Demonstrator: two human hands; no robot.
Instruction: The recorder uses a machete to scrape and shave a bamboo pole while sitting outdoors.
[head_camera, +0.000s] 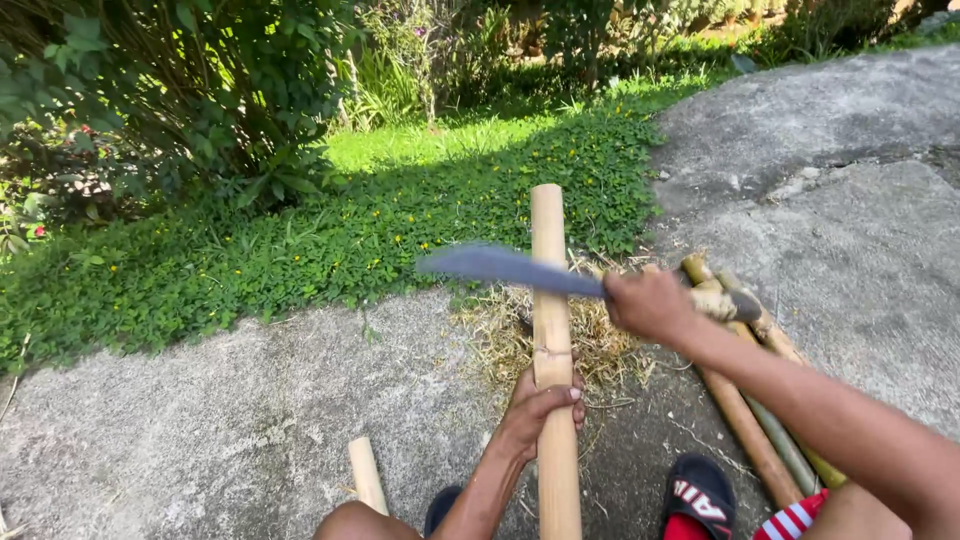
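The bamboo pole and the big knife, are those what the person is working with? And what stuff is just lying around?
In use:
- bamboo pole, left hand closed around it
- long knife, swung by the right hand

Lying about:
- bamboo sticks piled on the right
- dry shavings on the ground
- short bamboo piece near the knee

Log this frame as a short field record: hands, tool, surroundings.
left hand: gripping upright bamboo pole
right hand: holding machete, blade blurred, across the pole
bamboo pile: lying on the ground to the right
shavings: heaped behind the pole
short bamboo piece: by the left knee
ground: grey concrete, green plants beyond
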